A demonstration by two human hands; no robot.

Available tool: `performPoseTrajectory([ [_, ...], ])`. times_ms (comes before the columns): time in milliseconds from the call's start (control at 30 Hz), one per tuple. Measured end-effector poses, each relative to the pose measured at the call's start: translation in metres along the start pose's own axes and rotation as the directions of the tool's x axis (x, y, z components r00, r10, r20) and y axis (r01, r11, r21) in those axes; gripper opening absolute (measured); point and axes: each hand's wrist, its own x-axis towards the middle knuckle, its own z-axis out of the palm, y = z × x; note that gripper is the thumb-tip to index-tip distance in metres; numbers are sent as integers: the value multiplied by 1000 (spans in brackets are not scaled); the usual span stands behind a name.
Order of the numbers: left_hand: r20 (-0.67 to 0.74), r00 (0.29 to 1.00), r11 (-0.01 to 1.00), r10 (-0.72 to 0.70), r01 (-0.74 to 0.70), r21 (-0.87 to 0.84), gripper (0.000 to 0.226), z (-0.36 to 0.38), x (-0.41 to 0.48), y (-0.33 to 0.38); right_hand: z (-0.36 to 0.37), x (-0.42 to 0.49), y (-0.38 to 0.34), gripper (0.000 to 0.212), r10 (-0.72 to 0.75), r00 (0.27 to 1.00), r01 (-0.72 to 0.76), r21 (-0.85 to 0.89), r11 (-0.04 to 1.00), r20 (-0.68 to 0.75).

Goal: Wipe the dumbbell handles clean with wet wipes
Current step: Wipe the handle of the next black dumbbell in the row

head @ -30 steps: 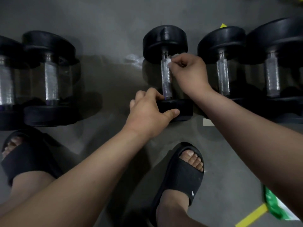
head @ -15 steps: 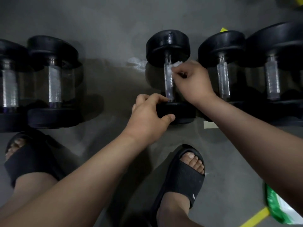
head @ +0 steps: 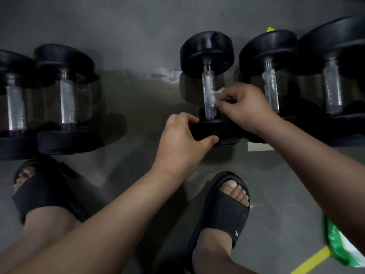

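My left hand (head: 181, 141) grips the dumbbell's near head (head: 227, 133); at its 1 o'clock, my right hand (head: 246, 107) pinches a wet wipe (head: 215, 97) against the handle (head: 208, 84).

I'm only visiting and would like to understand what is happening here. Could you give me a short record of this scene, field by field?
Place: grey floor, five black dumbbells in a row
Being cleaned: middle dumbbell
Steadying: left hand grips its near weight
Wiping: right hand pinches a white wipe against the handle
Nearby: green packet at lower right; black sandals on the feet
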Motion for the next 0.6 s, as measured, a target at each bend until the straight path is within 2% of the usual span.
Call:
performPoseTrajectory([
  [67, -6, 1000, 1000, 17, -17, -25, 45, -1, 0, -3, -2, 1, 3, 10, -2, 999, 3, -19, 1000, 43],
  [200, -8, 998, 995, 57, -57, -77, 33, 4, 1, -3, 1, 28, -4, 10, -23, 995, 31, 86, 996, -95],
  [267, -5, 996, 993, 91, -91, -81, 29, 7, 0, -2, 0, 35, -6, 12, -14, 994, 22, 78, 997, -108],
  [367, 7, 991, 990, 135, -134, -53, 26, 13, 0, 2, -13, 26, -1, 11, 25, 997, -27, 29, 999, 69],
  [467, 40, 988, 986, 149, -145, -83, 26, 17, 1, 4, -23, 16, 3, 9, 44, 956, -25, -69, 997, 291],
  [533, 32, 987, 984, 157, -153, -93, 27, 18, 3, 4, -24, 18, -1, 7, 14, 964, 9, -83, 996, 267],
  [600, 27, 988, 983, 153, -149, -102, 28, 17, 3, 4, -21, 27, -5, 9, -1, 990, 9, -58, 998, 139],
])
